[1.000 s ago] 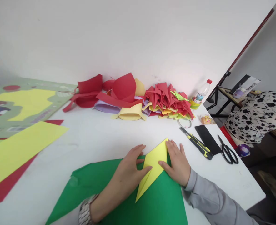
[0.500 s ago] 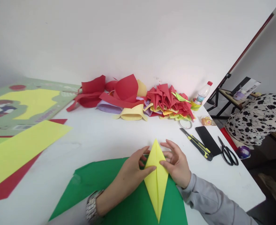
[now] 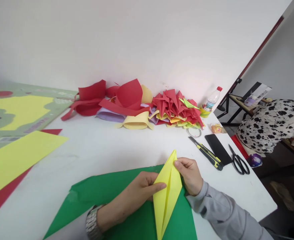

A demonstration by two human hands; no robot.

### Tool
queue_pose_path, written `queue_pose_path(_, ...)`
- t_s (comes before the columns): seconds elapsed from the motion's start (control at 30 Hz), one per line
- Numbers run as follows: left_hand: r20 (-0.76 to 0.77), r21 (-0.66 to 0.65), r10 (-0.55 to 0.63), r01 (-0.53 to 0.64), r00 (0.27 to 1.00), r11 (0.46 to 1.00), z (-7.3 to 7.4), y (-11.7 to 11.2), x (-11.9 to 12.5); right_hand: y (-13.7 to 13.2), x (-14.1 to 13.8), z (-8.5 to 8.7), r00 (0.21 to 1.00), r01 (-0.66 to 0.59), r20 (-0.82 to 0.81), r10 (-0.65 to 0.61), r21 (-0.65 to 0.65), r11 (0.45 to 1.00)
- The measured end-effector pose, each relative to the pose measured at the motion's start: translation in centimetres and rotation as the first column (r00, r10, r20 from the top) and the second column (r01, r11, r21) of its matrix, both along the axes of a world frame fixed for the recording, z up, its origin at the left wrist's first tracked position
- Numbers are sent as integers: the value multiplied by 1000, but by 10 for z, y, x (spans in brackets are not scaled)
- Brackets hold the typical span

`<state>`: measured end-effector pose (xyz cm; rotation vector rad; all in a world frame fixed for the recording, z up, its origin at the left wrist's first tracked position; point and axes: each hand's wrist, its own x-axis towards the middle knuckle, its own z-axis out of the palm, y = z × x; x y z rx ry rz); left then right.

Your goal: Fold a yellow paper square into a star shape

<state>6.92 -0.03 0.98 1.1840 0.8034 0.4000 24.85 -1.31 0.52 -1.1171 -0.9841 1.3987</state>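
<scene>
A yellow folded paper [image 3: 168,190], long and diamond-shaped with a slit down its middle, is held up between my hands. My left hand [image 3: 144,186] grips its left side, thumb on the front and fingers behind. Near the upper tip, my right hand [image 3: 190,173] pinches the right edge between thumb and fingers. The paper leans slightly, its top toward the right. Beneath lies a large green sheet [image 3: 94,196] on the white table. The fingers behind the paper are partly hidden.
Red folded paper pieces [image 3: 170,103] and curled red sheets [image 3: 129,96] lie along the wall. At right are a bottle [image 3: 211,100], a utility knife [image 3: 206,153], a black slab [image 3: 218,149] and scissors [image 3: 239,161]. Yellow paper [image 3: 24,156] lies left. A person [image 3: 269,123] is at far right.
My right hand has moved up to the paper's upper right edge and closed there. The paper has tilted to the right, and its middle slit has opened slightly.
</scene>
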Motion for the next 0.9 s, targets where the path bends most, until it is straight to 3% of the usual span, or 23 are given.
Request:
queue_pose_path(0.13, 15, 0, -48, 48, 999, 999, 0, 1, 0, 1, 0, 0, 995, 100, 7, -100, -8, 995)
queue_pose_path(0.27, 0, 1, -88, 88, 996, 996, 2, 1, 0, 3, -1, 2, 996, 86, 9, -86, 15, 996)
queue_pose_path(0.63, -138, 173, -120, 143, 983, 975, -5, 0, 0, 6, 0, 7, 975, 207, 66, -212, 80, 975)
queue_pose_path(0.9, -87, 123, -117, 127, 989, 984, 0, 0, 3, 1, -2, 4, 912, 322, 193, -363, 213, 922)
